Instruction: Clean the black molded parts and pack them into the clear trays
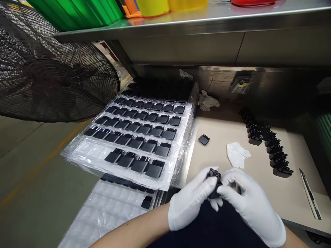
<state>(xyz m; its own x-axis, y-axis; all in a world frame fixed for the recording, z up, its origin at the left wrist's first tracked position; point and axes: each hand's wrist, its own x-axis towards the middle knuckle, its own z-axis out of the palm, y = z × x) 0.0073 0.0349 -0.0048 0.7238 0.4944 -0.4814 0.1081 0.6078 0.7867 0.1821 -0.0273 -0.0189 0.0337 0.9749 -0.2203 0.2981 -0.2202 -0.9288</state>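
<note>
Both hands wear white gloves and meet in front of my body at the table's near edge. My left hand (193, 198) is closed round a small black plastic part (215, 193), its clip-like end sticking up between thumb and fingers. From the right, my right hand (247, 199) pinches at the side of the same part, fingertips partly hidden. A crumpled white cloth (236, 154) lies just beyond the hands. Farther off, a single flat black piece (204, 139) rests on the tabletop (219, 127).
To the left, stacked clear trays (88, 151) hold rows of black pieces; a lower tray (103, 203) juts out beneath. Black parts (276, 151) stand lined up at right, near a pen-like tool (309, 194). A large fan (57, 75) and an overhead shelf (196, 26) border the space.
</note>
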